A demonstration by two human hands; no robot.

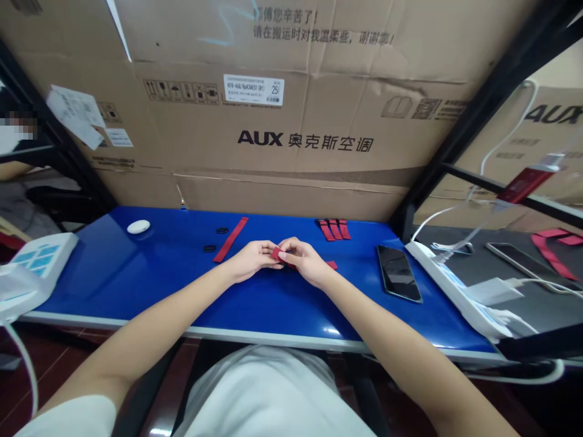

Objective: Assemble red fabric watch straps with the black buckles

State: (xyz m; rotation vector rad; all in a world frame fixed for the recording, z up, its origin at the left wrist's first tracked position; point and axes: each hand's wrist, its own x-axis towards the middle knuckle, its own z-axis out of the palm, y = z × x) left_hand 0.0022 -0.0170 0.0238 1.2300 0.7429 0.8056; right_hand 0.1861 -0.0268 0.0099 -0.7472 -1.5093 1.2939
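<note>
Presently, fingers (291, 260) of the left hand (251, 262) and right hand (306, 261) pinch one strap (277, 253).
The grip is narrow, with this red strap over the blue tabletop (291, 306); beyond the left hand lie another strap (231, 240) and two buckles (221, 230), beyond the right hand three short straps (334, 230), and farther right a phone (399, 273).

Printed in black on the large carton (182, 136): "AUX 奥克斯空调", and above it "师傅您辛苦了! 请在搬运时对我温柔些, 谢谢您!" On its white label (254, 90): "KFR-46G/BpR3AES1(B1)" and "25". Also on that carton: a row of boxed handling signs (181, 92), plus an open-book sign (396, 107) beside a QR code (426, 109). On another carton (562, 88) at right: "AUX" again. Too small to read: print on the papers (75, 112) at left.
</note>
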